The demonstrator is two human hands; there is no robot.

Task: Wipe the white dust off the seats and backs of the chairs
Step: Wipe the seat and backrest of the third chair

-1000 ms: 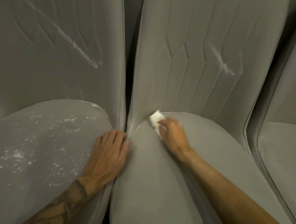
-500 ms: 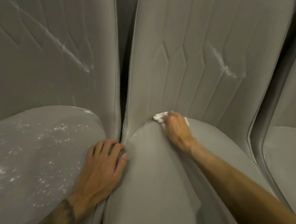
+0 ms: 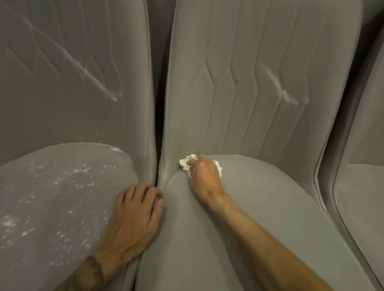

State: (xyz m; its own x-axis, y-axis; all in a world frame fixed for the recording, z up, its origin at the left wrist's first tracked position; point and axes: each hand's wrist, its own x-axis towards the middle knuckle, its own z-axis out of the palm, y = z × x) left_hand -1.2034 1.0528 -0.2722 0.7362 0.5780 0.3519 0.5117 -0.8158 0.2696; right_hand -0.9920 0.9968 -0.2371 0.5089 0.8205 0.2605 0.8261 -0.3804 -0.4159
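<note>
Nearest the camera, the left hand (image 3: 133, 218) lies flat with its fingers loosely spread on the inner edge of the left chair seat (image 3: 46, 203). Its fingertips reach the narrow gap between the two chairs, and it has stayed there as a brace over the last second. That left seat carries plenty of white dust specks (image 3: 8, 223), so by the look of it this seat has not been wiped yet. A little farther in, the right hand (image 3: 204, 180) has its fingers curled round a crumpled white wipe (image 3: 186, 164) (tissue or cloth, I cannot tell which). It presses the wipe into the rear left corner of the middle chair seat (image 3: 261, 218), right where the seat meets the back. A second ago the wipe sat on the seat's left rear edge. It has since been worked along the crease and back into the corner, which suggests the person is finishing the seam. The rest of this seat looks clean, so I judge it nearly done. Beyond the hands, the middle chair back (image 3: 234, 114) has a white streak (image 3: 279, 87) and the left chair back (image 3: 52, 117) a longer diagonal streak (image 3: 82, 69). Neither has changed, so both backs remain to do. A third chair (image 3: 368, 203) shows at the right edge.
</note>
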